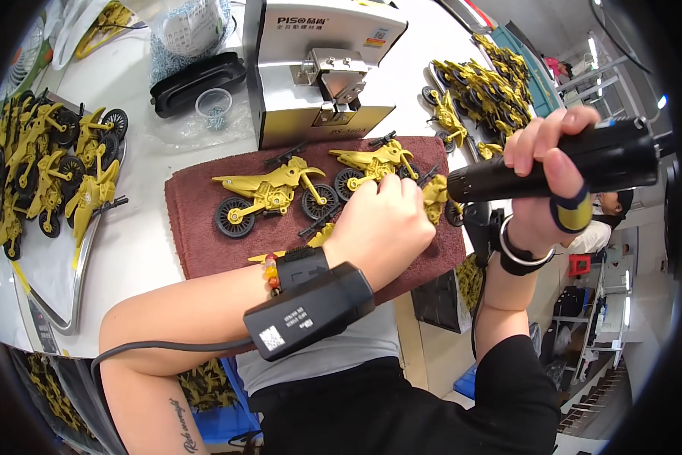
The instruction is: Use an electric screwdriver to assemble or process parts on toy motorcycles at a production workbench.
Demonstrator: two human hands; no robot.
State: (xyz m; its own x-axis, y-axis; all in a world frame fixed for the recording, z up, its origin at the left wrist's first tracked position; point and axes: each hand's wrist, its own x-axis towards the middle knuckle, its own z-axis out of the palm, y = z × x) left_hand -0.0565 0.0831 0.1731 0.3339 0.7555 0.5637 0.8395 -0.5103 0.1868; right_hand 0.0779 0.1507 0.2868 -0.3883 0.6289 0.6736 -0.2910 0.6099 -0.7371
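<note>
My right hand point(549, 163) is wrapped around a black cylindrical power screwdriver point(576, 163), held level above the mat's right side. Its front end points left toward a yellow toy motorcycle point(435, 199); I cannot see a bit. Beside that toy, my left hand point(386, 227) is closed low over the mat, knuckles up, and whatever its fingertips pinch is hidden. Two more yellow toy motorcycles with black wheels lie behind it, one on the left point(280, 189) and one farther back point(375, 161). Another point(319, 236) is partly covered by my left wrist.
A brown towel point(197, 243) lies under the toys. Behind it stands a silver-and-black screw feeder point(295, 83), beside a small clear cup of screws point(214, 114) and a black tray point(197, 85). Toy motorcycles are heaped on a left tray point(72, 292) and in a right pile point(481, 87).
</note>
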